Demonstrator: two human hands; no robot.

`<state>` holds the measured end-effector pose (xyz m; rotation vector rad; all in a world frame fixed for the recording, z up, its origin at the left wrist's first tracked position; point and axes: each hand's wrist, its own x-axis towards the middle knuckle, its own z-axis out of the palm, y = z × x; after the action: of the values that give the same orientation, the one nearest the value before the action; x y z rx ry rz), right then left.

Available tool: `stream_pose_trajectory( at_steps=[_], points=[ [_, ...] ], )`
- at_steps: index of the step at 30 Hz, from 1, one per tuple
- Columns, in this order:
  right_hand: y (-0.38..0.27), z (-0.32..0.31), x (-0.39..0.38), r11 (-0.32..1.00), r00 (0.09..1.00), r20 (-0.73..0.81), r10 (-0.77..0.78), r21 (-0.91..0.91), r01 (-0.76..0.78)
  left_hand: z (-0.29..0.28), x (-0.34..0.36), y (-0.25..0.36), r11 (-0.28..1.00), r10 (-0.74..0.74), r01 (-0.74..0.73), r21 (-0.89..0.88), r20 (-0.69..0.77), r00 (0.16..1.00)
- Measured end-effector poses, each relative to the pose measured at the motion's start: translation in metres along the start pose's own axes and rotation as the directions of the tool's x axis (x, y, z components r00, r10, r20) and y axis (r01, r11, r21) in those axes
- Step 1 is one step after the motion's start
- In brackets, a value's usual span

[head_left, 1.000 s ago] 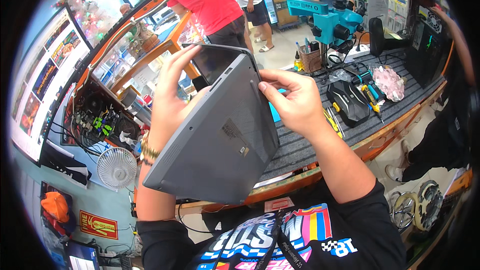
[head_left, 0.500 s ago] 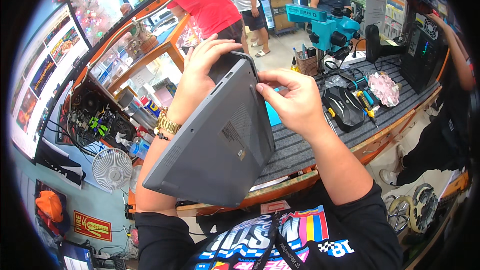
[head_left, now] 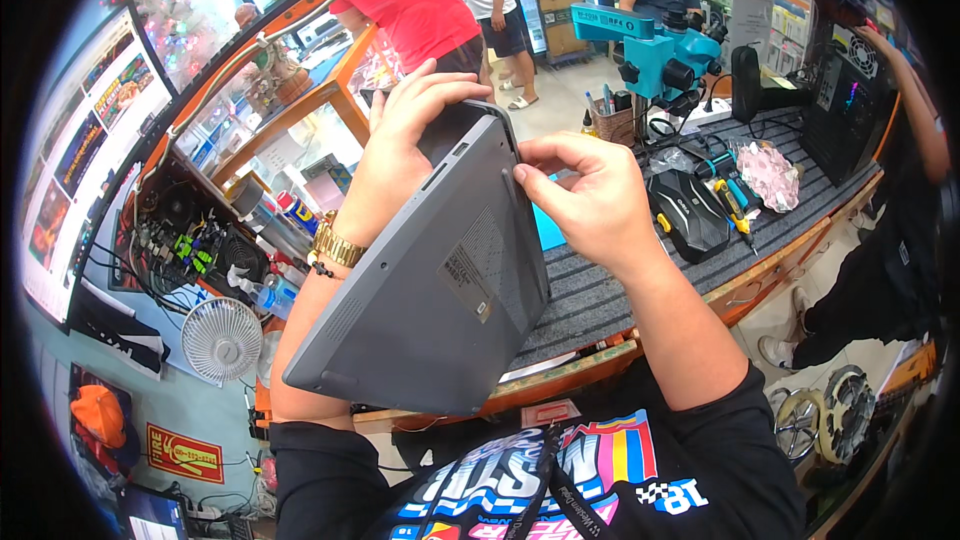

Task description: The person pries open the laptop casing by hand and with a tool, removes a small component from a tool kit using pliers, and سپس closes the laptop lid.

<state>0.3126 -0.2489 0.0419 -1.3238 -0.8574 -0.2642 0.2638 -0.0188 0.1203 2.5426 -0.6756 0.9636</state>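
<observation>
While a large black-framed monitor (head_left: pixel 90 160) is seen lit at the left, an orange cloth cap (head_left: pixel 98 415) is seen below it, near side. Next rightward, a round white desk fan (head_left: pixel 222 342) is placed, with a tangle of dark cables and green clips (head_left: pixel 195 252) just beyond. A gold metal watch (head_left: pixel 340 248) is worn on the left wrist. Left hand (head_left: pixel 405 135) is raised at the far side of a flat dark grey laptop (head_left: pixel 430 290); fingers are extended, slightly parted, laid over the lid side. Thumb is hidden, so whether the lid is gripped cannot be told. Laptop is held tilted mid-scene, underside turned to the camera, lid partly opened, by the near edge of a ribbed dark grey mat (head_left: pixel 585 305). Its far right edge is pinched between thumb and forefinger of the right hand (head_left: pixel 590 200). A flat bright blue sheet (head_left: pixel 547 225) is partly covered between laptop and right hand. Beyond that hand, a brown woven basket (head_left: pixel 613 123) is filled with pens, near a teal microscope (head_left: pixel 665 65). Farther right, an angular black case (head_left: pixel 688 215), a yellow-and-black screwdriver (head_left: pixel 733 210) and a lumpy pale pink mass (head_left: pixel 768 175) are laid on the mat. Far right: black computer tower (head_left: pixel 850 105).
</observation>
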Motion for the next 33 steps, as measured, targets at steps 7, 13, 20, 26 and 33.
stream_pose_trajectory(
  at_steps=[7, 13, 20, 26, 33],
  points=[
    [-0.001, 0.000, 0.002, 0.999, 0.999, -0.013, -0.031, -0.037, 0.030, -0.002, 0.003, 0.009, 0.999, -0.020, 0.019, 0.025, 0.022, 1.000],
    [0.001, 0.002, 0.001, 0.999, 0.999, -0.023, -0.030, -0.032, 0.029, -0.002, 0.003, 0.005, 1.000, -0.007, 0.006, 0.009, 0.036, 0.999],
    [0.002, 0.000, 0.000, 0.999, 1.000, -0.014, -0.018, -0.047, 0.018, -0.001, 0.000, 0.007, 1.000, -0.013, 0.013, 0.012, 0.021, 1.000],
    [0.002, -0.004, -0.005, 0.995, 1.000, 0.021, -0.011, -0.096, 0.013, 0.005, -0.005, 0.005, 0.991, -0.039, 0.036, 0.132, 0.024, 0.999],
    [0.011, -0.008, -0.009, 0.994, 0.996, 0.082, 0.030, -0.111, -0.021, 0.016, -0.008, -0.013, 0.972, -0.016, 0.016, 0.233, -0.002, 1.000]
  ],
)
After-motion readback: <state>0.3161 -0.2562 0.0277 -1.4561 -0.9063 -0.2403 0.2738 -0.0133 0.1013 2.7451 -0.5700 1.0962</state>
